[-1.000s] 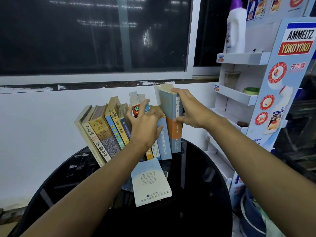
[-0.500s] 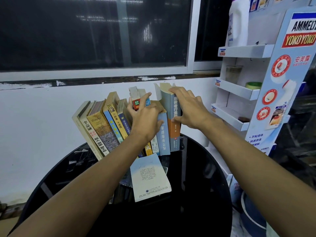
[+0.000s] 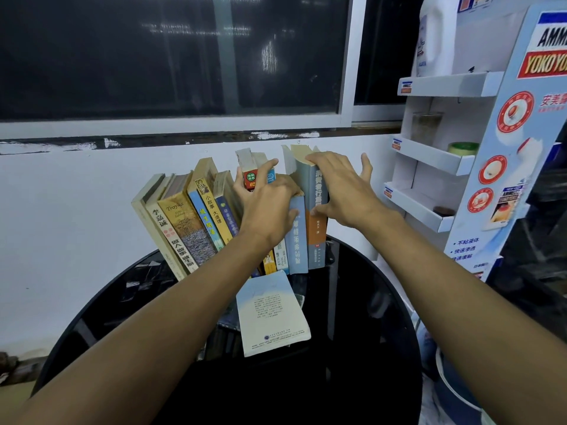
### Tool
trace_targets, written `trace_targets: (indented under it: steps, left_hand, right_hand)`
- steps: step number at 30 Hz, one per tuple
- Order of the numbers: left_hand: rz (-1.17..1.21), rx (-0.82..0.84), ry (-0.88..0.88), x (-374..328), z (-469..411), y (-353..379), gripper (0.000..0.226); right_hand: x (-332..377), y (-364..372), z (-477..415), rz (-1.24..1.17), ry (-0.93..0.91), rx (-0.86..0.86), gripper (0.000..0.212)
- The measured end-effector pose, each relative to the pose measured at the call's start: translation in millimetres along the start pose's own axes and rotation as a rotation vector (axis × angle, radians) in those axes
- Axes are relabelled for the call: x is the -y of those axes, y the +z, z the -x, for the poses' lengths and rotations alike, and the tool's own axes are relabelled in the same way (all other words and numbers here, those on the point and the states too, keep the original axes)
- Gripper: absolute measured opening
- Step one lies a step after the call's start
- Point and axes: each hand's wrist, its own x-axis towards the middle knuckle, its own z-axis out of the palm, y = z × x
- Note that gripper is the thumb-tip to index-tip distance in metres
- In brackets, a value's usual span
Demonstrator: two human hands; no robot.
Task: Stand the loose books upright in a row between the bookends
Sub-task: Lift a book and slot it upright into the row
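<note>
You are most of the way there: the row of books [image 3: 196,222] stands on the black glass counter [image 3: 368,302] against the white wall [image 3: 76,210], roughly ten spines, and only one loose book is in sight. That one, a pale blue-and-white paperback [image 3: 273,314], lies flat with its back cover up, just in front of the row and near its right end.

The row is not tidy yet. The books at its left end, from the cream spine across to the yellow one, lean to the left like a fan. The blue-grey book [image 3: 296,237] and the tall grey-and-orange book [image 3: 316,228] at the right end stand close to upright and touch each other.

Your left hand [image 3: 267,207] is on the middle of the row, its grip pinching the small red-and-white book [image 3: 250,176] between thumb and forefinger near the top. Your right hand [image 3: 340,191] lies over the top corner and spine of the grey-and-orange book with the grip spread – fingers straight, little finger lifted clear, thumb against the spine – so it presses rather than clasps.

I cannot make out either bookend. The left end shows none, and the dark shape just right of the tall book may be one or only a reflection in the glass.

What is left, as I judge it: square up the leaning books, stand the paperback in the row, and close the ends in
</note>
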Motion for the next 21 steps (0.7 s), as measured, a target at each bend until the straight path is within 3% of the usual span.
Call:
trace_targets:
  steps: [13, 21]
  left_hand:
    - [0.007, 0.011, 0.005, -4, 2, -1, 0.032]
    - [0.016, 0.086, 0.005, -5, 3, -13, 0.031]
  right_hand:
    - [-4, 4, 12, -0.064, 0.009, 0.007, 0.101]
    - [-8, -8, 11, 0.032, -0.008, 0.067, 0.099]
